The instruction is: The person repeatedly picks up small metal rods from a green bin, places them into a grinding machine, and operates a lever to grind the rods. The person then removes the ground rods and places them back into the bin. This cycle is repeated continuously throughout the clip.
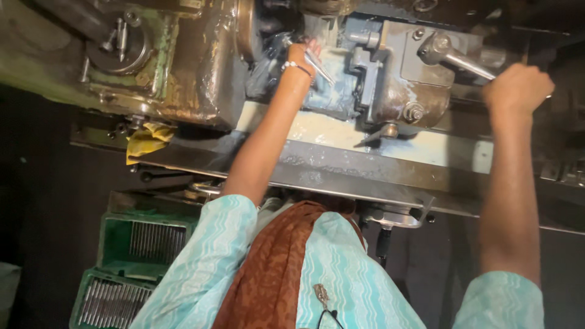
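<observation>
Nearest, low at the left: two green crates [125, 268] packed with rows of thin metal rods, one above the other. Above them, a dark steel machine bed [341, 173] crossing the view, wet and pale along its top, with a yellow rag [146, 139] tucked at its left end. Farther in, left hand [303, 56], beaded bracelet at the wrist, pressed deep beside the grey tool block [390, 85], fingers closed on a thin metal rod [319, 66] slanting down to the right; exact grip hard to make out, possibly a pinch. To the right, right hand [518, 87] wrapped shut around the end of a metal lever [464, 61] rising from the tool block. Farthest left, the worn green machine housing [152, 55].
</observation>
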